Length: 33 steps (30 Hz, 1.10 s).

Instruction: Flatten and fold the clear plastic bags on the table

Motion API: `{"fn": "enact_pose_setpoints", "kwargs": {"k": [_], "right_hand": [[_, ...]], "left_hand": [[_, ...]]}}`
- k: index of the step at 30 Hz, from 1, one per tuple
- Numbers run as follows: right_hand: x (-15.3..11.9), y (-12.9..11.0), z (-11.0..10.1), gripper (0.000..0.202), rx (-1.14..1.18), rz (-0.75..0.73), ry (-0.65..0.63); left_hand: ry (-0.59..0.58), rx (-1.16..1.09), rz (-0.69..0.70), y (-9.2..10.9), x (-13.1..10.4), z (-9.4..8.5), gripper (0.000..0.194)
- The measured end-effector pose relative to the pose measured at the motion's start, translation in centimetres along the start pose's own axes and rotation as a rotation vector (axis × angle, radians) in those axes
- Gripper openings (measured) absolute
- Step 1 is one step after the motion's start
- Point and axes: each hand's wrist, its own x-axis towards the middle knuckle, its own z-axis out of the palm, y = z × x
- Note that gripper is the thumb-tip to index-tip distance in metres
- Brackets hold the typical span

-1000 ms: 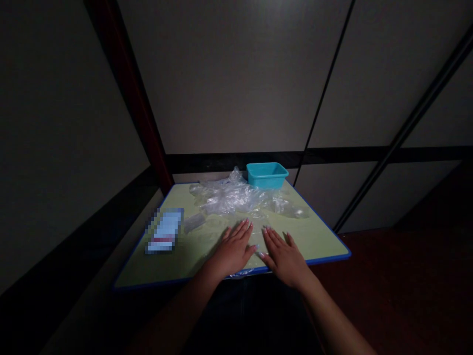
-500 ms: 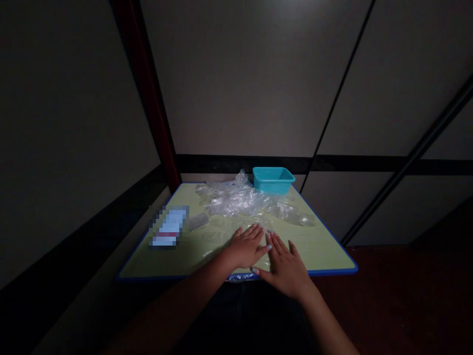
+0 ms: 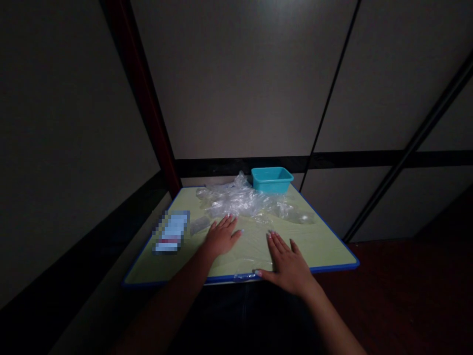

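My left hand lies flat on a sheet of clear plastic, its fingers stretched out toward the back of the table. My right hand rests flat to the right, fingers extended, its thumb near the table's front edge. Between the hands the thin clear plastic bag is spread over the table, and a bit of it hangs over the front edge. Beyond the fingertips lies a crumpled heap of clear plastic bags. The sheet's exact outline is hard to see in the dim light.
A turquoise plastic basin stands at the back right of the pale yellow table, which has a blue rim. At the left lies a pixelated phone-like object, with a small greyish piece beside it. Wall panels enclose the back and left.
My left hand has slid left across the plastic, away from my right hand. The plastic between them looks flatter. My right hand stays nearly in place. The view has shifted slightly.
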Motion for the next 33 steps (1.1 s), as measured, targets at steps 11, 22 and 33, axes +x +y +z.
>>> {"fn": "enact_pose_setpoints", "kwargs": {"k": [11,22,33], "right_hand": [[-0.2,-0.3,-1.2,0.106,0.001,-0.001,-0.063],[-1.0,-0.9,-1.6,0.102,0.068,0.023,-0.084],[3.3,-4.1,-3.2,0.068,0.134,-0.062,-0.103]], "left_hand": [[0.037,-0.007,0.115,3.4,-3.3,-2.5,0.057],[0.123,0.161,-0.108,2.1,-5.3,-1.9,0.061],[0.051,0.084,-0.006,2.2,-4.1,-0.9,0.052]]}}
